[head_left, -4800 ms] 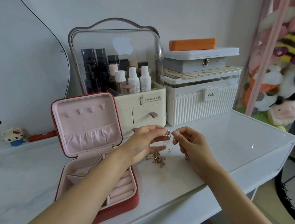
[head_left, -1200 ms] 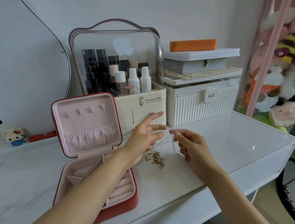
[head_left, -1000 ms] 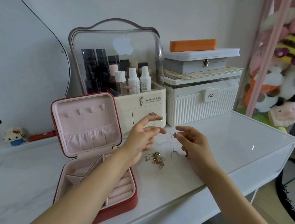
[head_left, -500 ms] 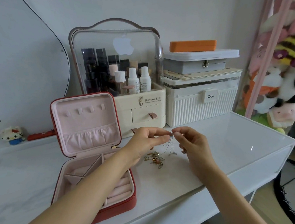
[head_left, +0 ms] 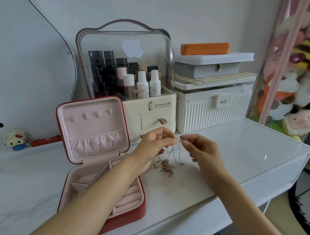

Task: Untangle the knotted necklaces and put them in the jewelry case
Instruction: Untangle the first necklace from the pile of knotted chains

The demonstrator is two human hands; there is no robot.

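Note:
A thin silver necklace (head_left: 177,153) hangs in loops between my two hands above the white tabletop. My left hand (head_left: 154,147) pinches its top end between thumb and forefinger. My right hand (head_left: 202,148) pinches the same spot from the other side, fingertips almost touching. A tangled heap of gold-coloured necklaces (head_left: 164,168) lies on the table right below. The red jewelry case (head_left: 132,215) with pink lining stands open to the left, its lid upright, my left forearm crossing over its corner.
A clear-domed cosmetics organiser (head_left: 128,78) and a ribbed white storage box (head_left: 213,108) with stacked boxes stand behind. Plush toys (head_left: 298,89) fill the right side. A small toy figure (head_left: 15,139) and a red item (head_left: 45,140) sit at far left. The table's front edge (head_left: 196,215) runs near.
My hands were apart a second ago, the left fingers spread with the chain stretched between them. They have come together and now both pinch the chain at one point, a little lower.

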